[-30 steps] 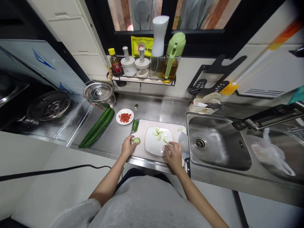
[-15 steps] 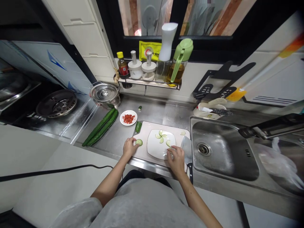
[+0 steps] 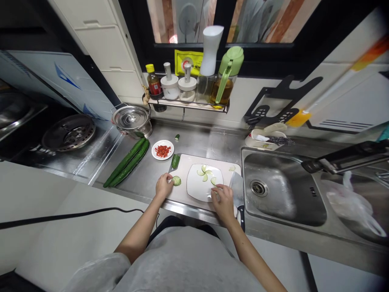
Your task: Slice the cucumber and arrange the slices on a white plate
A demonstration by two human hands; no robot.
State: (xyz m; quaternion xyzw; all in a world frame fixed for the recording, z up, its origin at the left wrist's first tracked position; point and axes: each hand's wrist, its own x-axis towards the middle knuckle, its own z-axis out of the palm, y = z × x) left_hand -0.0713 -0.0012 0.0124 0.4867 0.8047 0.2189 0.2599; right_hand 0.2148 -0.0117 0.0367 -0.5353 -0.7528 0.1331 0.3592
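Note:
My left hand is at the cutting board's left side, thumb and fingers closed at the edge of a small stack of round cucumber slices. Over the right part of a white plate, my right hand pinches a half-moon cucumber slice low against the plate. Several other half-moon slices form a curved pattern there. The plate rests on the pale cutting board. A cleaver lies along the board's right edge, and a cut cucumber piece at its upper left corner.
Left of the board are a small dish of chopped red pepper and two long cucumbers. A lidded steel pot stands behind them. The sink opens to the right. A condiment rack hangs at the back.
My left fingers have drawn back slightly to the left edge of the round slices. My right hand has lowered its half-moon slice closer to the plate's pattern. The view has shifted a little.

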